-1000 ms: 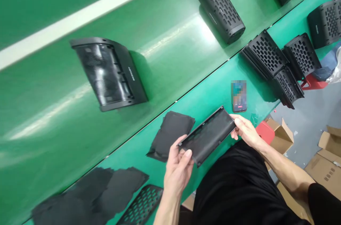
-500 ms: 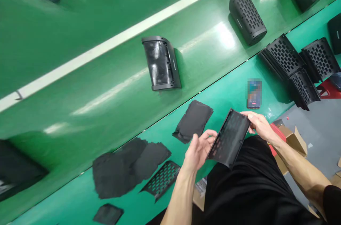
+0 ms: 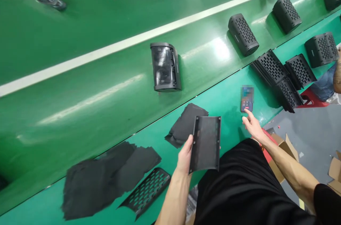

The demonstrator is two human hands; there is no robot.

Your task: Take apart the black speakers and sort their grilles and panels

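My left hand (image 3: 184, 155) grips a black curved speaker grille (image 3: 205, 143) by its left edge, its inner side turned up and lined with dark mesh cloth. Only the thumb shows plainly; the other fingers are behind the panel. My right hand (image 3: 253, 126) is free, with its index finger stretched to the lower end of a phone (image 3: 247, 99) lying on the green bench; the fingertip seems to touch the screen. Behind the held grille lies a stack of dark cloth sheets (image 3: 183, 124). A bare perforated grille (image 3: 147, 189) rests at the lower left, beside a wider spread of cloth sheets (image 3: 98, 182).
An uncovered black speaker (image 3: 165, 67) stands on the green conveyor (image 3: 106, 69). Covered speakers (image 3: 243, 34) sit farther right. Stacked grilles (image 3: 277, 76) lie on the bench beyond the phone. Another person's arm (image 3: 337, 72) shows at the right edge. Cardboard boxes (image 3: 282, 150) are on the floor.
My right hand has let go of the grille and moved to the phone. My left hand now holds the grille alone, turned more upright and farther left. The view has shifted right.
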